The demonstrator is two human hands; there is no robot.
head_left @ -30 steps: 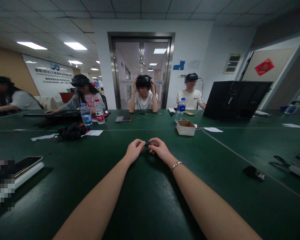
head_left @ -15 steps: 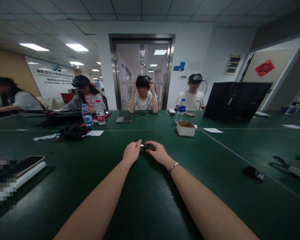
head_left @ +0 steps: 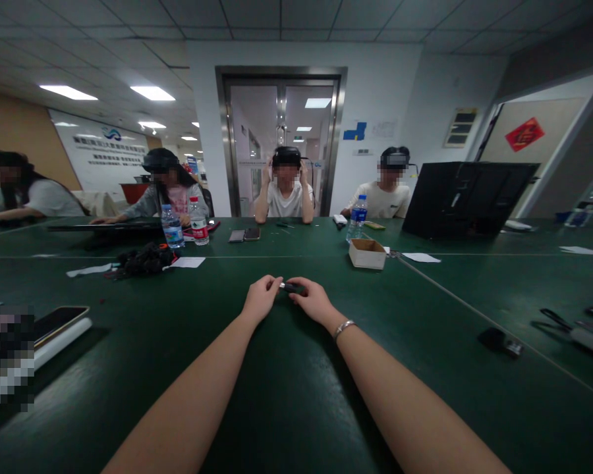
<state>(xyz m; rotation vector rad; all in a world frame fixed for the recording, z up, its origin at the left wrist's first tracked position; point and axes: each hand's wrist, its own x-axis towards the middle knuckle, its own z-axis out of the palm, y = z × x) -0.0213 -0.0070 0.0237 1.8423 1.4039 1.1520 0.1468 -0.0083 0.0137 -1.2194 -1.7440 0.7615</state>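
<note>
Between my two hands, just above or on the green table point(head_left: 277, 408), is a short black stick with a silver end point(head_left: 290, 288); its exact kind is too small to make out. My left hand point(head_left: 261, 297) is closed, its thumb and fingers pinching the silver end. The black end sits in the fingers of my right hand point(head_left: 314, 301), which is closed round it and partly hides it. A silver bracelet point(head_left: 344, 328) is on my right wrist.
Beyond my hands are an open cardboard box point(head_left: 367, 255), several plastic bottles point(head_left: 358, 217), a black tangled bundle point(head_left: 145, 260) and a monitor point(head_left: 467, 201). A phone point(head_left: 62, 322) lies left, a black object with a metal end point(head_left: 501, 342) right. Several people sit opposite.
My hands stay nearly in place; the left thumb has tipped towards the stick and covers its silver end a little more. Opposite, people have shifted their heads and arms.
</note>
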